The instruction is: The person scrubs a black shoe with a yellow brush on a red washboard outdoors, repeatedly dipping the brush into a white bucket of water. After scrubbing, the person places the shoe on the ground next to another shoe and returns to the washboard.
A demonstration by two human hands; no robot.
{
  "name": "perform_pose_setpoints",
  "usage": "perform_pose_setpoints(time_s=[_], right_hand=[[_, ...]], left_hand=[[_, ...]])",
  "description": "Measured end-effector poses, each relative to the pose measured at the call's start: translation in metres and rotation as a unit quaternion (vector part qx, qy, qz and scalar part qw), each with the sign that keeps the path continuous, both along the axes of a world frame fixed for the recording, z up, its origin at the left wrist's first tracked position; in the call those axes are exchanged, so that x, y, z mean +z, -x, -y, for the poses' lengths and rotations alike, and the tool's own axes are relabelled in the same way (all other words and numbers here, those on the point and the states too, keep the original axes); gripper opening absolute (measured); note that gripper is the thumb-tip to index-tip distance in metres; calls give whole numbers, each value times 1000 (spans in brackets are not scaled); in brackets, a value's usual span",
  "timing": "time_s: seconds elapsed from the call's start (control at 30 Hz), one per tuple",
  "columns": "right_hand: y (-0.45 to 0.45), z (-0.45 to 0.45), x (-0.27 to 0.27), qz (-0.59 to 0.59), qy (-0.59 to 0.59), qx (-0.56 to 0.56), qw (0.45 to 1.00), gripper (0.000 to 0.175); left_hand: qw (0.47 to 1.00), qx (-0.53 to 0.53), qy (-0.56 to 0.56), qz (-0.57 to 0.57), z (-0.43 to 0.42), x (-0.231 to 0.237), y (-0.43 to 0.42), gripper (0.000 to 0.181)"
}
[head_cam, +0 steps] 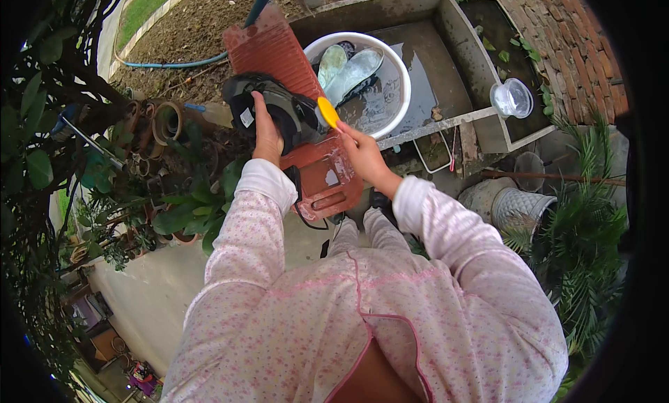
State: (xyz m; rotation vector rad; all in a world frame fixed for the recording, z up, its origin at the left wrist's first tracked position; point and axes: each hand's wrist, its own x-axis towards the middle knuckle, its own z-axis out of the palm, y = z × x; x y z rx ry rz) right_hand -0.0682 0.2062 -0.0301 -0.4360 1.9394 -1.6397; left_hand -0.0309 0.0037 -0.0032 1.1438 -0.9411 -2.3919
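Note:
My left hand grips a dark shoe by its opening, the thumb lying along the outside. The shoe is held over a reddish-brown plastic washboard. In my right hand is a yellow-backed brush, held against one end of the shoe; its bristles are mostly hidden. Just beyond, a round white basin holds water. Two pale insoles rest in it on top of something dark, perhaps another shoe. A dark lace hangs down beside my left wrist.
The basin sits in a wet concrete trough. On the trough's wall stands a clear plastic tub. Potted plants crowd the left, and a fallen patterned pot lies at right. A blue hose crosses the soil.

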Motion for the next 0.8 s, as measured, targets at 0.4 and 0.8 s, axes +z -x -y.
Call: perform_pose_setpoints(time_s=[0.4,0.8], right_hand=[[100,-17,-120,36,-163,-163,972,30],[53,-26,-3,294,21,-10,956,32]], left_hand=[[1000,9,1,-7,4,-5,-10,67],[999,14,-19,-25,2,-4,-10,64]])
